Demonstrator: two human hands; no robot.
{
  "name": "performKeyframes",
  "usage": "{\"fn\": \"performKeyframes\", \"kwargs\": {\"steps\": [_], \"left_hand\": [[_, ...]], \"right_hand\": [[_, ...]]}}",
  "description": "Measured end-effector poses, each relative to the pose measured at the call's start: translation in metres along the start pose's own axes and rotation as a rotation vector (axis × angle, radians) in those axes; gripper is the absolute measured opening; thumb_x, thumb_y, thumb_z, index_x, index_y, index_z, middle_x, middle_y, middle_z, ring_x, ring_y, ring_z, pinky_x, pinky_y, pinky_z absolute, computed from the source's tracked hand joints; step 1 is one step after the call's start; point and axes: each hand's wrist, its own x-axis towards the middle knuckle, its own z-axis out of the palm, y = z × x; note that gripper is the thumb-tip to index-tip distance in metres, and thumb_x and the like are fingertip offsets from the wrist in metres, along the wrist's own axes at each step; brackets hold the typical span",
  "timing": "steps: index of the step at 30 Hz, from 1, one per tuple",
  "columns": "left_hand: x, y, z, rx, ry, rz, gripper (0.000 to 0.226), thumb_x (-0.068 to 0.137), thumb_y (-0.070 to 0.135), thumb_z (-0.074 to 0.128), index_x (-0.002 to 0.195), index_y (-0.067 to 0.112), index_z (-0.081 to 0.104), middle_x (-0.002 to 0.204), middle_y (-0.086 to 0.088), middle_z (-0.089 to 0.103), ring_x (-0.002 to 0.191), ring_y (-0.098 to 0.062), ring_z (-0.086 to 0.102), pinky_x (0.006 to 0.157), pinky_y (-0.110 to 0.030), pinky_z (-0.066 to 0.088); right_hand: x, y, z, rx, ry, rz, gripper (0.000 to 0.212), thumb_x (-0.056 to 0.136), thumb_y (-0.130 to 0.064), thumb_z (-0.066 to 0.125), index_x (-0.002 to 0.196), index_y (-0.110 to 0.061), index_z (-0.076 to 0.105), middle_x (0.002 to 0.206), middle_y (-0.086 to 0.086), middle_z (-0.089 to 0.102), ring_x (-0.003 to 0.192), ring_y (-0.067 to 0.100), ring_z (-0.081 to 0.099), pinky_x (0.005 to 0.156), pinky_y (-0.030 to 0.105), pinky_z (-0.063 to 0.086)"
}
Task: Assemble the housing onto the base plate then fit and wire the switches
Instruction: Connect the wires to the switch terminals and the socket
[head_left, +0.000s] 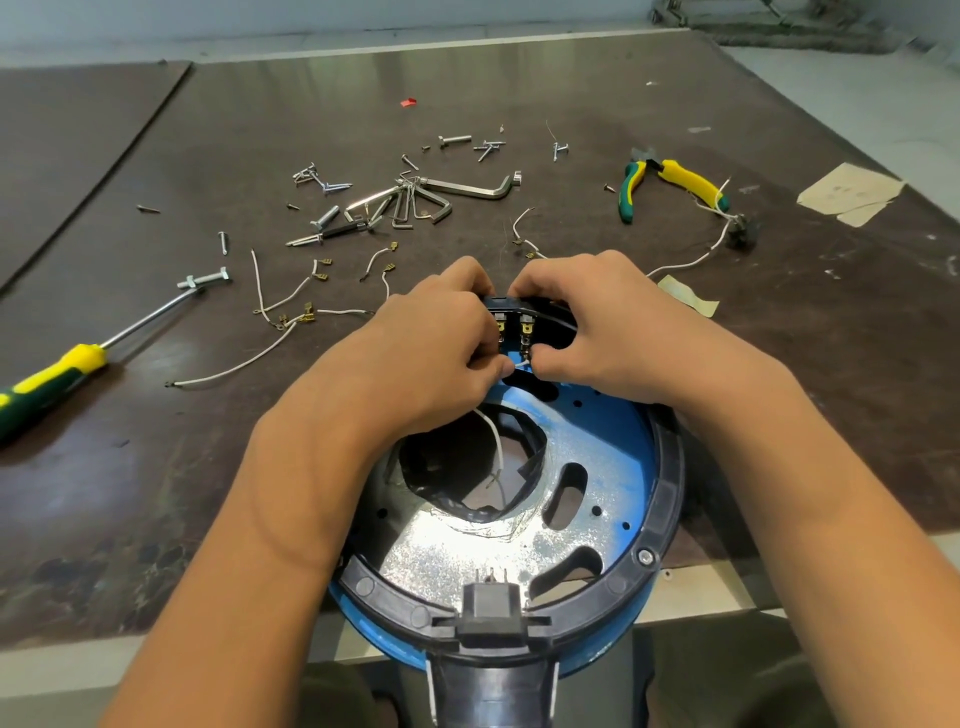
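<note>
Both hands are at the far rim of the housing (670, 467), the black ring that sits on the blue base plate (613, 431). The switches (525, 325) are set into that rim, directly between my two hands, with their brass tabs pointing back toward me.

My left hand (436, 338) is curled, its thumb and forefinger pinching the white wire (521, 365) close to its free end. My right hand (608, 322) is curled too. Its fingertips meet the same wire end from the other side, just below the lower tab of the right-hand switch. From the pinch, the wire runs back under my left hand and down into the dark central opening of the plate.

What matters for the next move is the line between the wire end and the tab. The tab sits just beyond my fingertips, its long axis running away from me, so I judge the terminal has to be pushed straight forward along it. The right hand is nearer the tab and should guide, while the left feeds slack. I cannot tell whether the terminal is already partly on.

More short wires with brass terminals (291, 317) lie on the surface (519, 104) to the left of my left hand, and the pliers (670, 176) lie beyond my right.
</note>
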Motion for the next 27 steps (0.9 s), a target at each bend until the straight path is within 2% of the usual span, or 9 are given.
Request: {"fn": "performKeyframes", "kwargs": {"steps": [5, 10, 14, 16, 18, 22, 27], "left_hand": [[-0.0001, -0.0051, 0.0014, -0.005, 0.029, 0.008, 0.027, 0.091, 0.042, 0.063, 0.081, 0.019, 0.073, 0.123, 0.002, 0.043, 0.086, -0.015, 0.049, 0.083, -0.044, 0.047], [-0.0015, -0.0089, 0.0004, -0.045, 0.049, 0.028, 0.021, 0.086, 0.041, 0.070, 0.080, 0.022, 0.077, 0.123, 0.004, 0.047, 0.092, -0.015, 0.055, 0.080, -0.035, 0.047], [-0.0028, -0.0097, -0.0017, -0.072, 0.070, 0.029, 0.011, 0.081, 0.036, 0.077, 0.083, 0.026, 0.080, 0.123, 0.005, 0.051, 0.098, -0.013, 0.056, 0.082, -0.029, 0.046], [-0.0028, -0.0096, -0.0020, -0.075, 0.071, 0.023, 0.007, 0.080, 0.033, 0.079, 0.084, 0.027, 0.080, 0.125, 0.005, 0.051, 0.100, -0.013, 0.056, 0.084, -0.028, 0.045], [-0.0024, -0.0088, -0.0012, -0.072, 0.067, 0.018, 0.006, 0.082, 0.031, 0.078, 0.085, 0.026, 0.079, 0.125, 0.005, 0.050, 0.101, -0.014, 0.055, 0.085, -0.028, 0.045], [-0.0013, -0.0084, -0.0004, -0.070, 0.071, 0.020, 0.006, 0.083, 0.030, 0.077, 0.084, 0.025, 0.079, 0.123, 0.004, 0.050, 0.100, -0.016, 0.056, 0.086, -0.035, 0.048], [-0.0010, -0.0092, 0.0005, -0.086, 0.101, 0.033, 0.002, 0.080, 0.028, 0.080, 0.079, 0.027, 0.079, 0.129, 0.002, 0.048, 0.106, -0.018, 0.056, 0.089, -0.039, 0.049]], "right_hand": [[0.0000, -0.0006, 0.0001, 0.027, -0.013, 0.016, 0.041, 0.075, -0.027, 0.073, 0.115, -0.024, 0.062, 0.099, -0.004, 0.065, 0.091, 0.012, 0.058, 0.074, 0.025, 0.046], [-0.0032, -0.0046, -0.0025, 0.130, -0.044, -0.016, 0.048, 0.077, -0.029, 0.071, 0.124, -0.024, 0.062, 0.104, -0.009, 0.068, 0.091, 0.003, 0.062, 0.076, 0.014, 0.049], [-0.0034, -0.0054, -0.0026, 0.145, -0.098, -0.030, 0.058, 0.076, -0.032, 0.078, 0.130, -0.025, 0.057, 0.113, -0.008, 0.065, 0.100, 0.005, 0.060, 0.086, 0.025, 0.052], [-0.0030, -0.0047, -0.0025, 0.124, -0.103, -0.028, 0.065, 0.075, -0.033, 0.081, 0.133, -0.025, 0.054, 0.118, -0.008, 0.063, 0.104, 0.007, 0.059, 0.090, 0.026, 0.051], [-0.0024, -0.0042, -0.0021, 0.119, -0.097, -0.026, 0.066, 0.075, -0.033, 0.082, 0.134, -0.025, 0.053, 0.119, -0.008, 0.063, 0.105, 0.007, 0.058, 0.091, 0.026, 0.051], [-0.0013, -0.0031, -0.0009, 0.102, -0.079, -0.019, 0.056, 0.077, -0.036, 0.082, 0.126, -0.024, 0.059, 0.113, -0.008, 0.063, 0.099, 0.008, 0.058, 0.087, 0.030, 0.051], [0.0001, -0.0022, -0.0014, 0.104, -0.075, -0.038, 0.055, 0.077, -0.043, 0.081, 0.123, -0.022, 0.061, 0.110, -0.006, 0.064, 0.097, 0.009, 0.058, 0.085, 0.030, 0.050]]}}
